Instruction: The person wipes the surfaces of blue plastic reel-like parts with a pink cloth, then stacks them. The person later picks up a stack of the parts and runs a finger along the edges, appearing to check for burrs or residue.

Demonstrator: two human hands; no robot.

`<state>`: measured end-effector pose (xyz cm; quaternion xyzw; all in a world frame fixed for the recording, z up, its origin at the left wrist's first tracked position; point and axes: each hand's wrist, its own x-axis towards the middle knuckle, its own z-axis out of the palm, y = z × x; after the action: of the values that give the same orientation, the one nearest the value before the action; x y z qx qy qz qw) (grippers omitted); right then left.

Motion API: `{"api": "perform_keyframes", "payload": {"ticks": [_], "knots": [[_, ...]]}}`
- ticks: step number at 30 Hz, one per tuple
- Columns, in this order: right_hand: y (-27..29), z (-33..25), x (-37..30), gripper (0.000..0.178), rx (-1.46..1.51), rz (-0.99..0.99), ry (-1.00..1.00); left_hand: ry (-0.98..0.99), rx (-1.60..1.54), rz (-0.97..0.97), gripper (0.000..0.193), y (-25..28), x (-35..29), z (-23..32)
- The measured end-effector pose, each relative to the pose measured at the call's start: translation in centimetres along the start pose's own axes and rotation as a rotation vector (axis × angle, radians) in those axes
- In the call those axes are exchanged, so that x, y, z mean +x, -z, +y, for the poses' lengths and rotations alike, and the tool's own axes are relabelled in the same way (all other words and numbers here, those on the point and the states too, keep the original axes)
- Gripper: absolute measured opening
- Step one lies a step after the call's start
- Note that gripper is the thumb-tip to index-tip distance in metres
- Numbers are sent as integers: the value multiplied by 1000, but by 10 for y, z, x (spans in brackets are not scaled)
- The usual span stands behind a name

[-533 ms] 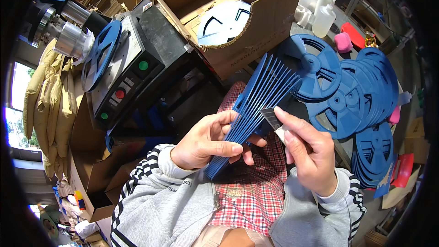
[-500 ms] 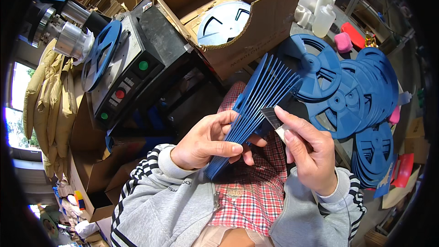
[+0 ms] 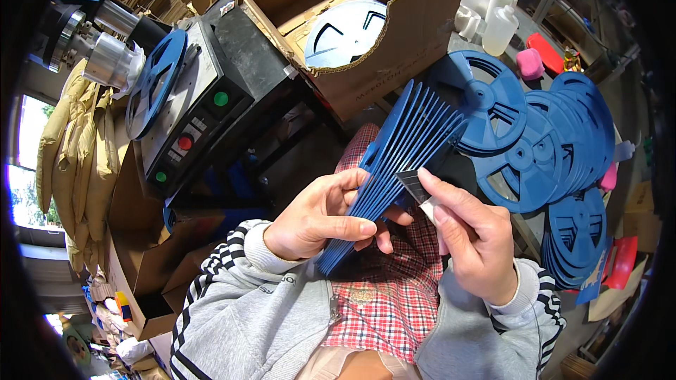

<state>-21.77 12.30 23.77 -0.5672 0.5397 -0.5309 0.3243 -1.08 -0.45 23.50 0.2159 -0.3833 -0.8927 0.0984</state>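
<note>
My left hand (image 3: 320, 214) grips a fanned stack of blue plastic reel discs (image 3: 398, 151) by its lower part, thumb across the near edges. The discs stand tilted above my lap, their far ends spread apart. Between thumb and fingertips, my right hand (image 3: 480, 239) pinches a short dark cutter blade (image 3: 411, 183) with a pale wrapping at its lower end. The blade lies against or very close to the right side of the fan; contact is hard to make out.
At right lie overlapping blue reel discs (image 3: 522, 158), a smaller stack (image 3: 579, 229), a white bottle (image 3: 500, 30) and a pink sponge (image 3: 529, 65). A cardboard box (image 3: 380, 81) holding a disc stands ahead. At left is a machine (image 3: 204, 98) with a blue disc (image 3: 156, 84) mounted.
The blade and my right fingertips have shifted slightly left and down along the fan. My left hand keeps the same hold on the discs.
</note>
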Motion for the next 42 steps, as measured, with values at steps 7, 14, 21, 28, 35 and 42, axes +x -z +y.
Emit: {"api": "perform_keyframes", "payload": {"ticks": [7, 14, 21, 28, 35, 42], "knots": [[-3, -2, -2, 39, 1, -25, 12, 1, 0, 20, 51, 0, -1, -1], [-8, -4, -5, 40, -30, -71, 78, 6, 41, -11, 51, 6, 1, -3], [3, -5, 3, 37, -14, -20, -51, 33, 29, 87, 68, -3, 0, -2], [3, -6, 4, 38, -58, 3, -50, 19, 4, -3, 53, 0, 0, -1], [0, -7, 0, 39, -41, -19, -25, 7, -13, -1, 54, 2, 0, -3], [-2, -7, -3, 40, -37, -58, 9, 1, 3, 14, 55, 1, 0, -4]]}}
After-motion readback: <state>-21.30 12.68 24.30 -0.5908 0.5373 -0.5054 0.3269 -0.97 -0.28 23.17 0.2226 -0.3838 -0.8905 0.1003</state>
